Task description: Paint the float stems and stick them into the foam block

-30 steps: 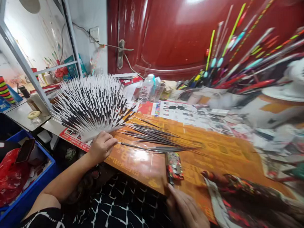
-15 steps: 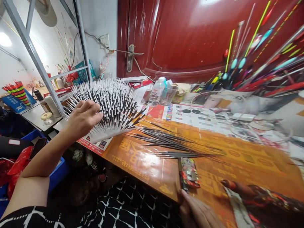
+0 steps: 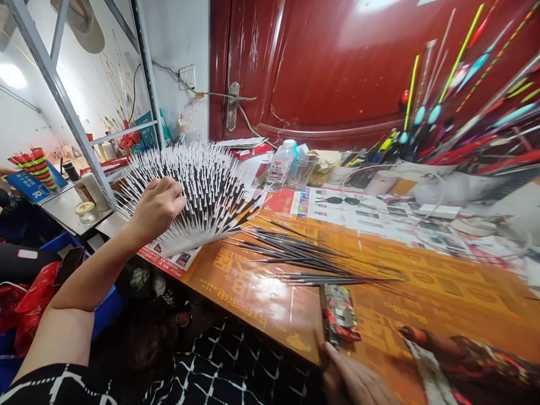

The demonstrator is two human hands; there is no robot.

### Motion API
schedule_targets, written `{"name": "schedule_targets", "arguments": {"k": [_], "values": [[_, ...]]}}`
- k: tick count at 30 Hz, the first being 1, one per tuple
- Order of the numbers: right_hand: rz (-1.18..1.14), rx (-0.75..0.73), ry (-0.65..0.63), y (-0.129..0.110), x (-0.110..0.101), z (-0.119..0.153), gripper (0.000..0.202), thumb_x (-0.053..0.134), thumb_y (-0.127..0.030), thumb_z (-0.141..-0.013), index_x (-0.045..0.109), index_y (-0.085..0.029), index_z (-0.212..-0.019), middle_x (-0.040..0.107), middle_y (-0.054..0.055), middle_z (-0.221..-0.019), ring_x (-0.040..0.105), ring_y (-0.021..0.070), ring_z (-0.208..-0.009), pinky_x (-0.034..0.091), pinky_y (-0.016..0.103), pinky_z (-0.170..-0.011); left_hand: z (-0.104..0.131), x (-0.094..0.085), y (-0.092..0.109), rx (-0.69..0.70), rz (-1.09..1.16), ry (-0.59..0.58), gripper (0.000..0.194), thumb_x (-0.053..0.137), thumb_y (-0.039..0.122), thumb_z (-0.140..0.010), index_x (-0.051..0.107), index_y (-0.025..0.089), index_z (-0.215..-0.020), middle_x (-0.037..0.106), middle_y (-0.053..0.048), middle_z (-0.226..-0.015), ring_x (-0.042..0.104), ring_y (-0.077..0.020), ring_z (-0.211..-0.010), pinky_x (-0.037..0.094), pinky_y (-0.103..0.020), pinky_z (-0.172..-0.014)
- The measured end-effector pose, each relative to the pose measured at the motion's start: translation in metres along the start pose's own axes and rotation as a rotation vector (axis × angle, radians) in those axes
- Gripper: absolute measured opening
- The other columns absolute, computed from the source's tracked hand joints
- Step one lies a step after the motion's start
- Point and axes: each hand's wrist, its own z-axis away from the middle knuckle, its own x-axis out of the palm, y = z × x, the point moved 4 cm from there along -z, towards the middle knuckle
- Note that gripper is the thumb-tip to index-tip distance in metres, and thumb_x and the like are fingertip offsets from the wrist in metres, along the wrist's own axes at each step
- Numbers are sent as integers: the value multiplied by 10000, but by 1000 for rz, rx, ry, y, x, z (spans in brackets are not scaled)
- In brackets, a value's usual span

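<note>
My left hand [image 3: 160,207] is closed in front of a dense bristle of thin white-tipped dark sticks [image 3: 202,181] standing in a white base; whatever its fingers pinch is too small to make out. At the bottom, my right hand [image 3: 358,379] rests at the table's front edge beside a small patterned packet [image 3: 341,312]; its fingers are partly cut off and blurred, and I cannot tell what it holds. A loose bundle of slender dark sticks [image 3: 298,252] lies on the orange tabletop [image 3: 241,286] between my hands.
A metal shelf frame [image 3: 67,97] rises at the left. Clear bottles [image 3: 280,165] stand behind the sticks. Colourful floats [image 3: 435,113] fan out at the back right. A dark reddish-brown rolled object [image 3: 470,352] lies front right. Another person's arm shows at the far left.
My left hand has shifted slightly right and remains closed at the upright sticks. The whole view has moved a little. My right hand stays near the packet.
</note>
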Motion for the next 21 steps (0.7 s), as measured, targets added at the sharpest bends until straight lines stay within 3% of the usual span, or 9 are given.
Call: {"name": "schedule_targets", "arguments": {"k": [7,11,21], "values": [[2,-13,10,-1,-1,-5,594,643,-77,-919,511,-186,-1488,761,78,-988,718,175,-816,537,300,-910,-8,-6,0,-38,4,-173,335,407,141,-1008,636,147,-764,591,-100,-927,472,-248,-1030,349,-395,-880],[9,-5,5,-3,-2,-7,606,644,-79,-920,500,-200,-1496,762,71,-979,719,169,-810,539,295,-907,-12,-10,-2,-56,42,-216,343,418,171,-1009,673,141,-782,585,-104,-929,454,-255,-1022,339,-401,-911],[2,7,-15,4,1,6,572,625,-131,-939,508,-226,-1491,763,48,-1030,734,163,-839,539,281,-959,-4,8,11,-35,-29,-75,316,458,136,-988,630,155,-723,583,-92,-878,456,-247,-972,324,-387,-839]]}}
